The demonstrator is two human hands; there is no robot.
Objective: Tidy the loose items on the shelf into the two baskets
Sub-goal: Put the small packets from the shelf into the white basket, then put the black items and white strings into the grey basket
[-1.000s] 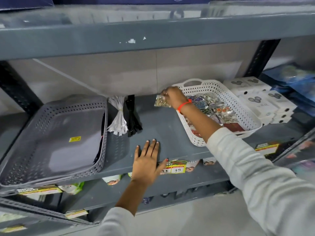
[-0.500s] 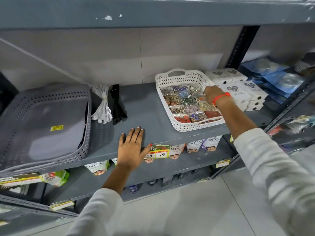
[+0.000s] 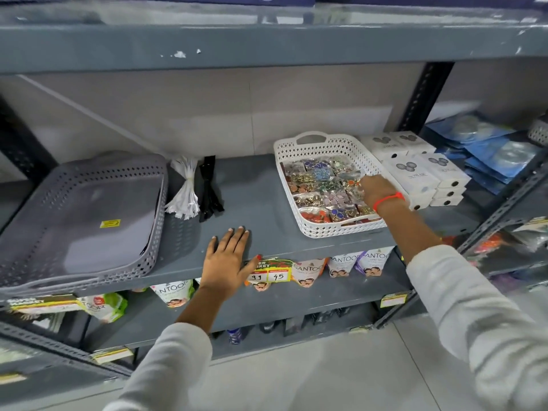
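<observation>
A white lattice basket stands on the right of the grey shelf, filled with several small packets of coloured beads. My right hand, with an orange band at the wrist, lies over the packets at the basket's right side; its fingertips touch them and are partly hidden. My left hand rests flat on the shelf's front edge, fingers spread. An empty grey perforated basket sits at the left. Beside it lie a white tie bundle and a black tie bundle.
White boxes are stacked right of the white basket, touching it. Blue packets lie beyond a black upright. The upper shelf hangs low overhead. Soap pouches and a price tag line the shelf below.
My right hand carried a bead packet from the shelf left of the white basket over into the basket's right side. My left hand stayed flat on the shelf edge.
</observation>
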